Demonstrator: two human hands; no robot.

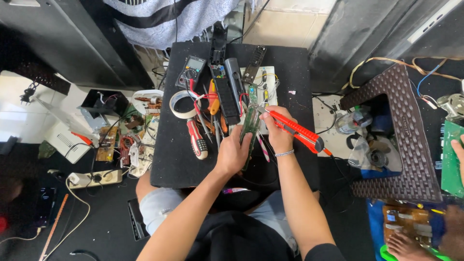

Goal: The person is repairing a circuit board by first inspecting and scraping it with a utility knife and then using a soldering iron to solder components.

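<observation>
The left hand has its grip closed around the lower end of a long narrow green circuit board, fingers wrapped over its edge, holding it tilted up off the black counter. The right hand has its grip closed on a red utility knife; the handle runs out to the right of that grip and down past the wrist, while the blade end points left and meets the board just above the left grip. Whether the blade tip presses into the board or only touches it is too small to tell. A thin silver bracelet sits on the right wrist.

Just left of the left grip lies a red-and-black-handled screwdriver, and beyond it a roll of pale tape. Above both grips, farther up the counter, lie an opened black remote-control shell, an orange-handled tool and a dark multimeter. Well to the left of the counter, on the floor, are loose circuit boards and a white power strip. Far right of the right grip stands a brown woven-pattern plastic stool, and another person's hand touches a green board at the frame's edge.
</observation>
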